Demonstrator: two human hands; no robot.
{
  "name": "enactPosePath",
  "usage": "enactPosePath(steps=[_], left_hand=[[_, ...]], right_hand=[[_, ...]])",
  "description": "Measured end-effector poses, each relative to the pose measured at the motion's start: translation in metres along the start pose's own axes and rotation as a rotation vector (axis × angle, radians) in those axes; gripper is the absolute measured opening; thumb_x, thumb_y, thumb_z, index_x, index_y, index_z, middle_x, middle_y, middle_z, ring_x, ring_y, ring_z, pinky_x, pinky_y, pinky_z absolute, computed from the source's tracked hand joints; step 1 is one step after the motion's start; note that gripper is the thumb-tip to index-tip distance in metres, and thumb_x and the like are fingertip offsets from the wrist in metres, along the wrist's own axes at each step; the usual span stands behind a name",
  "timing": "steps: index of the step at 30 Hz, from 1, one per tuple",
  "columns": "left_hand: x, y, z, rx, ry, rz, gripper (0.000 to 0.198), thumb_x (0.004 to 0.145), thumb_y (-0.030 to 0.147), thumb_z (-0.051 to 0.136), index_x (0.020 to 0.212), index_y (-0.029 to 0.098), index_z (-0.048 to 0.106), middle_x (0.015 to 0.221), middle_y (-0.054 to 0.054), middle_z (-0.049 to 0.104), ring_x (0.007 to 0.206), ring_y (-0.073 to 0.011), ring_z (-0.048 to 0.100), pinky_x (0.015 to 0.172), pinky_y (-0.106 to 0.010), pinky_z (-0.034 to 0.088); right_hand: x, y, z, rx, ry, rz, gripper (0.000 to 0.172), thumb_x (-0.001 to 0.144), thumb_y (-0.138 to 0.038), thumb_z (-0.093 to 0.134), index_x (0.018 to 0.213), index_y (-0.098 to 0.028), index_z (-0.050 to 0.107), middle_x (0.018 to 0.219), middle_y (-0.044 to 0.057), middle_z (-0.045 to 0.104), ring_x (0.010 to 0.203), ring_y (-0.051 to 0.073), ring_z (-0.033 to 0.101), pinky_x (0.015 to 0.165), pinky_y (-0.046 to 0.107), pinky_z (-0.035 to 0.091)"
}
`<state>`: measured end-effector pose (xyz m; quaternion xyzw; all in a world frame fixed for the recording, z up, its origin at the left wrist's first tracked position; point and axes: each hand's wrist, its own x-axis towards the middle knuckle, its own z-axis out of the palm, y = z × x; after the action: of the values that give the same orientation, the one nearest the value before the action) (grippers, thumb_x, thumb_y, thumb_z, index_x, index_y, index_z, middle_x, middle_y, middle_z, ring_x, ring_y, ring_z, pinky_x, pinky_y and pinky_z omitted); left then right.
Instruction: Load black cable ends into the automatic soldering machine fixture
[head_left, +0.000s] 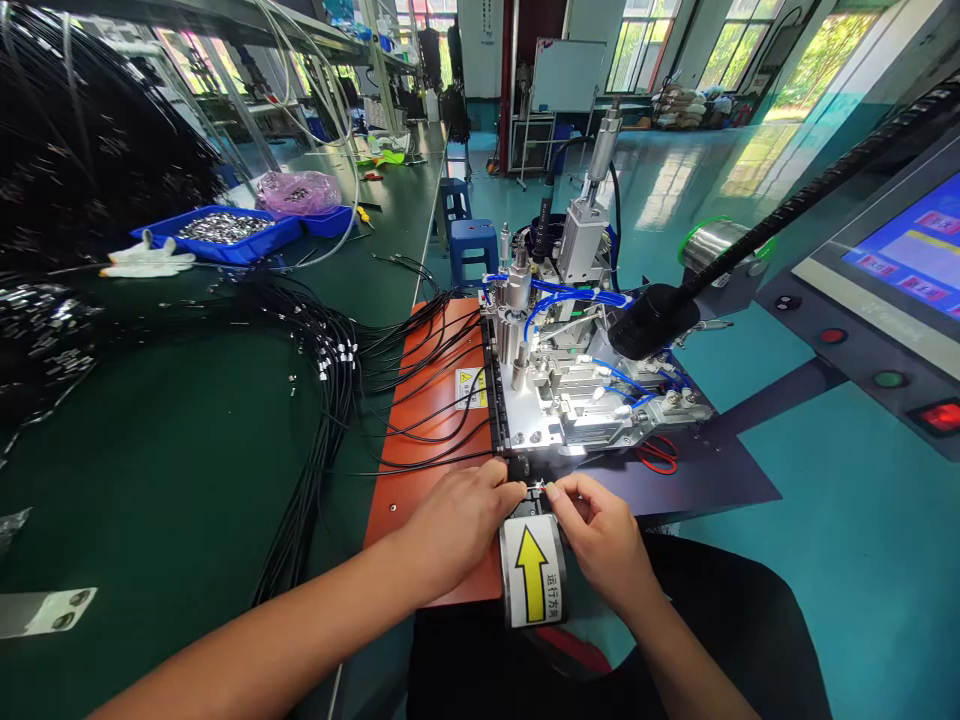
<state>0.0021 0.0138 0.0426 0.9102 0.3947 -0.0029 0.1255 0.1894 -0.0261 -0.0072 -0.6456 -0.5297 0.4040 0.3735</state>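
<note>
My left hand (457, 525) and my right hand (604, 535) meet at a small black fixture (534, 492) at the near end of a metal machine (570, 390). Both hands pinch a tiny metal part and a thin black wire end there; fingers are pressed together. Just below my hands a white label with a yellow arrow (532, 570) covers the conveyor's end. Thin black cables (420, 400) fan across an orange plate (427, 440) to the machine's left edge.
A large bundle of black cables (315, 400) lies on the green bench (165, 470). Blue trays of metal parts (225, 232), white gloves (146, 262) and a pink bag sit further back. Red scissors (660, 455) lie right of the machine. A control panel with screen (892, 310) stands at right.
</note>
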Motion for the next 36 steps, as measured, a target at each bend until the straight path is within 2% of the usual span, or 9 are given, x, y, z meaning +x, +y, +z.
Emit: enactPosePath(steps=[7,14,18,20,27,36], left_hand=[[-0.007,0.001,-0.009,0.085,-0.002,0.026,0.029,0.094,0.014,0.048,0.117,0.023,0.062,0.097,-0.004,0.061,0.087,-0.0199,0.06,0.075,-0.031,0.049],[-0.006,-0.001,-0.007,0.035,0.024,0.038,0.024,0.095,0.013,0.045,0.102,0.019,0.067,0.086,-0.004,0.063,0.085,-0.0181,0.061,0.076,-0.029,0.049],[-0.006,-0.001,-0.008,0.047,0.028,0.038,0.023,0.095,0.014,0.045,0.093,0.018,0.068,0.083,-0.005,0.063,0.082,-0.0184,0.062,0.072,-0.029,0.049],[-0.007,-0.001,-0.007,0.069,0.031,0.04,0.023,0.095,0.015,0.045,0.089,0.017,0.067,0.081,-0.004,0.063,0.08,-0.0184,0.062,0.069,-0.028,0.048],[-0.006,0.0,-0.008,0.121,0.028,0.024,0.025,0.097,0.015,0.044,0.084,0.017,0.065,0.079,-0.003,0.063,0.076,-0.0174,0.062,0.064,-0.028,0.045],[-0.005,0.001,-0.008,0.182,-0.02,0.024,0.021,0.096,0.015,0.046,0.086,0.016,0.065,0.081,-0.004,0.064,0.076,-0.0195,0.061,0.066,-0.031,0.047]], right_hand=[[0.001,-0.001,-0.001,-0.014,-0.026,-0.043,0.027,0.092,-0.043,0.053,0.076,-0.022,0.061,0.069,0.001,0.062,0.063,0.018,0.057,0.058,0.028,0.042],[0.006,0.003,-0.003,-0.031,-0.044,-0.026,0.027,0.093,-0.044,0.052,0.079,-0.022,0.062,0.071,0.0,0.063,0.065,0.018,0.058,0.059,0.028,0.043],[0.014,0.002,-0.005,-0.029,-0.032,-0.105,0.026,0.093,-0.041,0.052,0.09,-0.022,0.068,0.094,0.004,0.07,0.087,0.023,0.064,0.08,0.033,0.047],[0.016,0.001,-0.006,-0.022,-0.038,-0.137,0.026,0.093,-0.04,0.052,0.091,-0.022,0.07,0.098,0.006,0.071,0.093,0.024,0.064,0.084,0.036,0.047],[0.013,0.004,-0.004,0.012,-0.01,-0.177,0.023,0.091,-0.041,0.057,0.091,-0.022,0.071,0.092,0.006,0.071,0.084,0.023,0.064,0.075,0.033,0.049],[0.014,0.007,0.001,-0.114,0.03,-0.225,0.021,0.095,-0.034,0.051,0.083,-0.022,0.062,0.082,0.003,0.063,0.075,0.02,0.058,0.069,0.031,0.043]])
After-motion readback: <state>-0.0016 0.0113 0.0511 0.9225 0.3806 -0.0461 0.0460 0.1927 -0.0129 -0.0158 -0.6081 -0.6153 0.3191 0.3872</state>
